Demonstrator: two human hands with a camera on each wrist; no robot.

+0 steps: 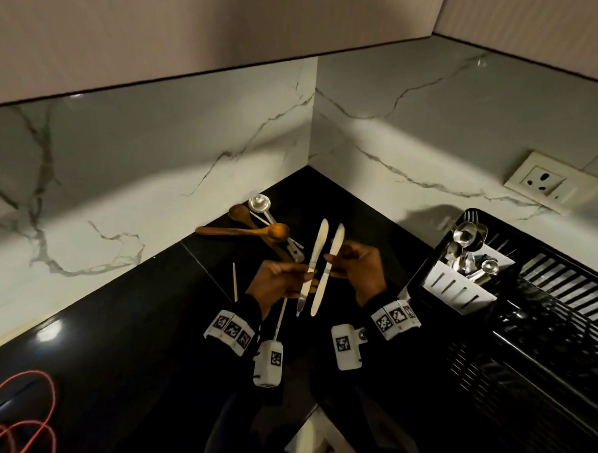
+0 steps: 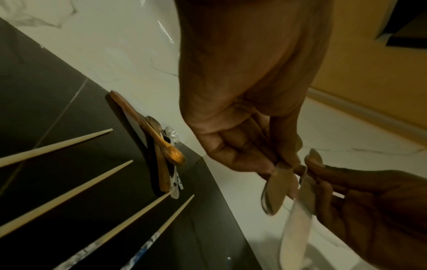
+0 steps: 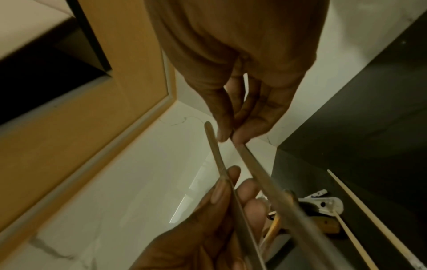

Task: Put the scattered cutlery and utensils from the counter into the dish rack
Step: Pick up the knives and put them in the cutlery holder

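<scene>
The left hand [image 1: 279, 279] pinches one pale knife [image 1: 312, 264] near its middle between thumb and fingertips, and the right hand [image 1: 357, 268] pinches a second pale knife [image 1: 327, 269] the same way; both are held in the air above the black counter [image 1: 122, 321], side by side, nearly parallel and just apart, blades pointing toward the back corner. They look thin, flat, stiff and light, more like plastic or light wood than steel, though the material cannot be told for sure; a fingertip pinch seems enough to carry them, and the smooth flat faces could let them twist or slip if held too near one end, so a hold around the middle, where the handle narrows into the blade, is probably safest. The dish rack [image 1: 541, 305] sits at the counter's right edge against the wall, with a white cutlery caddy [image 1: 459, 291] at its near-left corner already holding steel spoons [image 1: 465, 233]; the knives would likely drop in best handle or blade first, upright, through the free space beside those spoons. In the counter's back corner a pile remains: two wooden spoons [image 1: 242, 231] crossed over a metal ladle [image 1: 261, 202], stiff and easy to grasp by their long handles. Thin chopsticks [image 2: 69, 190] lie on the counter nearer the front; these are slender and may roll, so pinching them as pairs seems wise
</scene>
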